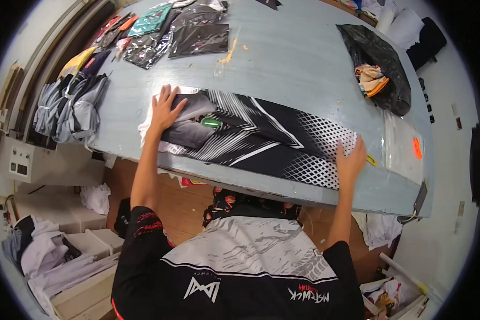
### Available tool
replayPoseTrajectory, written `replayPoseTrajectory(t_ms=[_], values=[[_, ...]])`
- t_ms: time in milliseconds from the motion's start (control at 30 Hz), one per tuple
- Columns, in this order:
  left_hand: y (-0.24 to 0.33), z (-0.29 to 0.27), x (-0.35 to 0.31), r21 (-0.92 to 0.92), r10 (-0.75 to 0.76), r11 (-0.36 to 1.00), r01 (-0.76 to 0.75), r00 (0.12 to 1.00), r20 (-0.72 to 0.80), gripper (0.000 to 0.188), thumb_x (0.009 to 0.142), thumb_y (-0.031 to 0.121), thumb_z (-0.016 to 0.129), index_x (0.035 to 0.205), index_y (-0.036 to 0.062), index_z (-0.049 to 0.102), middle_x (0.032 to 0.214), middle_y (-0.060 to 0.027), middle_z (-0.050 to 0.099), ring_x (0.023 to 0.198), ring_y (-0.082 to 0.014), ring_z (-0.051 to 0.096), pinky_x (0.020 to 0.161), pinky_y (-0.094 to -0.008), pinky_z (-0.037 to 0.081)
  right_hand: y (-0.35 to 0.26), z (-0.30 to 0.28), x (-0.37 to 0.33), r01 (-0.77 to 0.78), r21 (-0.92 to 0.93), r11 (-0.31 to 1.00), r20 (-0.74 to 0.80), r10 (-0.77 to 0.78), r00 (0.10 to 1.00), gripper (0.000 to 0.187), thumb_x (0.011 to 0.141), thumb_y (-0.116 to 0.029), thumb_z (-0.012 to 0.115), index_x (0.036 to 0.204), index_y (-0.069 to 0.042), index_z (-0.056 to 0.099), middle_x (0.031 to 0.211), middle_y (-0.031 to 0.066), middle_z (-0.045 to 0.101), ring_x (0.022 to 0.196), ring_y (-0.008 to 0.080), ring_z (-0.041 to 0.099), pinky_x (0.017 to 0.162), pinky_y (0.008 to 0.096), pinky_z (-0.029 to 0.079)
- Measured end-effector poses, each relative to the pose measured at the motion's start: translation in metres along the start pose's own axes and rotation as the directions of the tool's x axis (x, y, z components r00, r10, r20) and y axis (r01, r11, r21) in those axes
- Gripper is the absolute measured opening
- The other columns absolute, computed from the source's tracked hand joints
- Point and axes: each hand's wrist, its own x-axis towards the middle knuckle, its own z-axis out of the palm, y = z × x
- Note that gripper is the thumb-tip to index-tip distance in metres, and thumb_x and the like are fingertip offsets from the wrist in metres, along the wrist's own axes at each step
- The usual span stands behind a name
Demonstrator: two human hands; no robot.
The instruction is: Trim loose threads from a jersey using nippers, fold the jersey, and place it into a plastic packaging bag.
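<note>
A black, grey and white patterned garment (261, 125), which looks like a jersey, lies folded into a long strip along the near side of the table. A green label (211, 122) shows in the neck opening toward its left end. My left hand (166, 111) rests on the grey left end with its fingers spread. At the opposite end, my right hand (351, 161) lies on the white-checked edge, fingers apart. A small yellow tool (371, 160), perhaps a cutter, is just right of my right hand. Whatever lies under both palms is hidden.
The blue-grey table (282, 58) carries several bagged garments (200, 40) at the far left and tied bundles of grey clothing (74, 106) at the left edge. A black plastic bag (386, 64) with orange cloth (372, 80) and a clear plastic sleeve (402, 149) lie to the right.
</note>
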Motion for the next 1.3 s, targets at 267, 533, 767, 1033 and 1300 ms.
replayPoseTrajectory(t_ms=[267, 533, 767, 1033, 1300], values=[[0.108, -0.096, -0.028, -0.242, 0.124, 0.930, -0.275, 0.858, -0.498, 0.031, 0.096, 0.011, 0.072, 0.125, 0.0010, 0.070, 0.131, -0.0172, 0.070, 0.127, -0.0349, 0.062, 0.112, -0.0436, 0.042, 0.059, -0.053, -0.045, -0.568, 0.101, 0.817, 0.212, 0.540, 0.814, 0.052, 0.089, -0.053, 0.075, 0.105, -0.004, 0.074, 0.085, 0.0119, 0.074, 0.083, 0.0325, 0.072, 0.080, 0.0421, 0.055], [0.227, -0.070, -0.112, -0.454, 0.114, 0.811, -0.368, 0.861, -0.496, 0.019, 0.087, -0.001, 0.073, 0.105, 0.0032, 0.074, 0.114, -0.0131, 0.074, 0.110, -0.0330, 0.068, 0.100, -0.0439, 0.048, 0.055, -0.010, -0.023, -0.397, 0.087, 0.914, 0.282, 0.359, 0.890, 0.049, 0.082, -0.041, 0.083, 0.105, 0.001, 0.073, 0.098, 0.0187, 0.075, 0.088, 0.0317, 0.069, 0.081, 0.0418, 0.052], [0.253, -0.095, -0.126, -0.485, 0.054, 0.834, -0.265, 0.912, -0.406, 0.021, 0.087, 0.014, 0.079, 0.106, 0.0092, 0.073, 0.117, -0.0055, 0.071, 0.118, -0.0261, 0.063, 0.111, -0.0499, 0.039, 0.102, 0.008, -0.007, -0.363, 0.338, 0.868, 0.387, 0.223, 0.895, 0.055, 0.082, -0.033, 0.086, 0.111, 0.010, 0.066, 0.105, 0.0246, 0.072, 0.094, 0.0349, 0.066, 0.090, 0.0426, 0.051], [0.212, -0.107, -0.129, -0.519, 0.018, 0.825, -0.223, 0.928, -0.371, 0.018, 0.090, 0.012, 0.077, 0.107, 0.0069, 0.074, 0.113, -0.0070, 0.072, 0.112, -0.0273, 0.065, 0.108, -0.0433, 0.041, 0.072, -0.036, 0.053, -0.466, 0.413, 0.782, 0.440, 0.277, 0.854, 0.038, 0.087, -0.022, 0.082, 0.104, 0.007, 0.067, 0.095, 0.0134, 0.068, 0.091, 0.0174, 0.060, 0.084, 0.0336, 0.050], [0.218, -0.103, -0.109, -0.931, -0.292, 0.199, 0.307, 0.925, 0.243, 0.043, 0.104, 0.038, 0.065, 0.122, -0.0004, 0.070, 0.116, -0.0080, 0.073, 0.102, -0.0151, 0.068, 0.086, -0.0305, 0.055, -0.204, -0.042, 0.088, -0.089, 0.697, 0.712, 0.364, -0.245, 0.899, 0.029, 0.087, -0.016, 0.080, 0.110, 0.000, 0.070, 0.102, 0.0080, 0.073, 0.093, 0.0151, 0.066, 0.085, 0.0310, 0.053]])
